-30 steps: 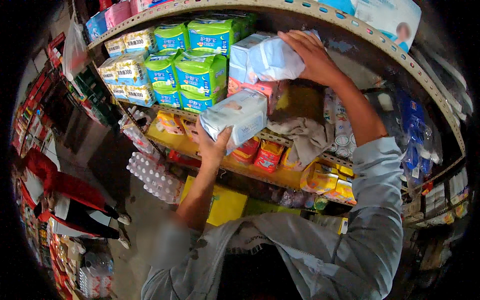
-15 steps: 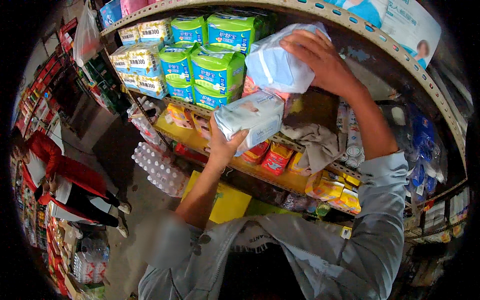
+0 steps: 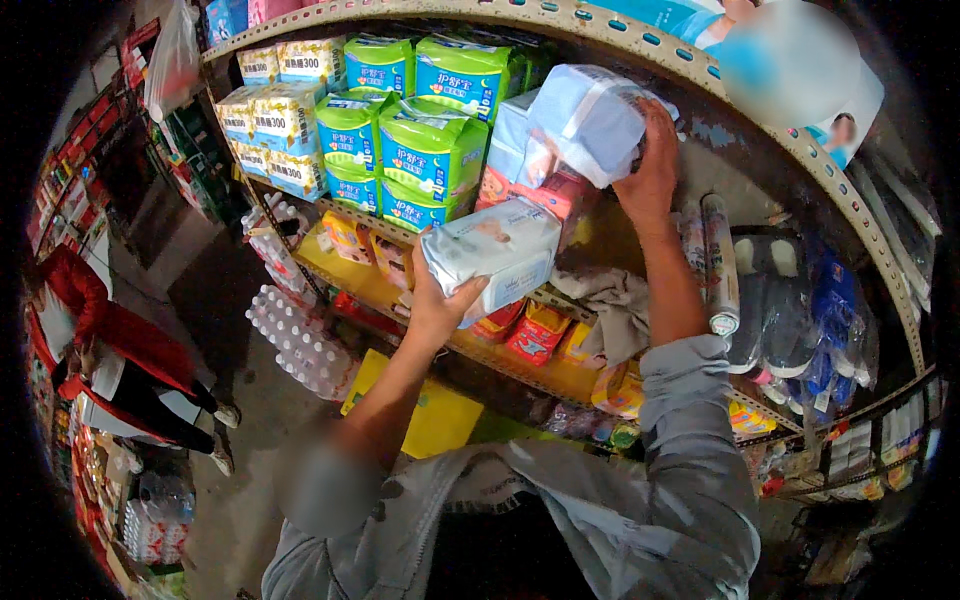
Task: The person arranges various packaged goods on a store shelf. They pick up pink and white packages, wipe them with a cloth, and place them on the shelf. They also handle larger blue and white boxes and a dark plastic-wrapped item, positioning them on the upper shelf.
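Observation:
My left hand (image 3: 438, 298) is closed on the near left end of a white printed soft pack (image 3: 505, 245), tilted in front of the shelf. My right hand (image 3: 648, 158) is wrapped round the right end of a light blue plastic-wrapped package (image 3: 580, 115), higher up. Another pale blue pack (image 3: 510, 130) lies just left of it, above a pink pack (image 3: 495, 185). Green packs (image 3: 432, 160) stand stacked beside these, with white-and-yellow boxed packs (image 3: 270, 165) farther left. Part of my right hand's fingers is hidden behind the package.
The perforated shelf rim (image 3: 808, 148) arches overhead. A crumpled grey cloth (image 3: 620, 315) lies below my right hand. Wrapped grey slippers (image 3: 785, 310) are at right. Red and yellow packs (image 3: 535, 335) fill the lower shelf. Bottle packs (image 3: 290, 335) and a person in red (image 3: 120, 350) are left.
My right hand has moved down from the package's top to its right end, and that package is turned. The white pack in my left hand is slightly lower and further right in view.

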Demonstrator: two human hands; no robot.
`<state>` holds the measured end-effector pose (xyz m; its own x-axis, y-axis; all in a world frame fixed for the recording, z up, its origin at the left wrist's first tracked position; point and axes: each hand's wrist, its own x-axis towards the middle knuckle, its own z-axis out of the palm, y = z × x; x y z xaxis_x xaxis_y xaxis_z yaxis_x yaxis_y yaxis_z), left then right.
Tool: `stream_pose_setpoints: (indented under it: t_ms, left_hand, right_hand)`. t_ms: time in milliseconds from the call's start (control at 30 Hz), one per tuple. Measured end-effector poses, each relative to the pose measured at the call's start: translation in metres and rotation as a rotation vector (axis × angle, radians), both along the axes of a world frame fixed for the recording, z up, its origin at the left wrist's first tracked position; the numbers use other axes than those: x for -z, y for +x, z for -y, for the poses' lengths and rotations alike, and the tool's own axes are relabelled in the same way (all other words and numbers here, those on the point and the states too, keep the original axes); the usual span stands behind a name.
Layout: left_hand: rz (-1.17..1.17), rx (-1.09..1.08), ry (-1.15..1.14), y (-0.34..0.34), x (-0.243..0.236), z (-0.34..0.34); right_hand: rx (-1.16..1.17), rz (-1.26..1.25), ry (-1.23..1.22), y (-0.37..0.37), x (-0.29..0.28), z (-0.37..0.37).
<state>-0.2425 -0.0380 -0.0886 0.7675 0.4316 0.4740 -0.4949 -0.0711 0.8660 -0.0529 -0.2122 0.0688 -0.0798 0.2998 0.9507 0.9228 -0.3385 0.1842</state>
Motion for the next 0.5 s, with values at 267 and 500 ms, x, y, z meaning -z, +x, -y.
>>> stream_pose_setpoints:
  t_ms: [267, 500]
  left_hand:
    - [-0.054, 0.006, 0.002, -0.002, 0.004, -0.003]
    - [-0.025, -0.059, 0.109, -0.008, -0.008, 0.003]
  right_hand:
    - [0.083, -0.069, 0.066, 0.035, 0.002, -0.04]
    - [0.028, -0.119, -0.117, 0.061, -0.005, -0.059]
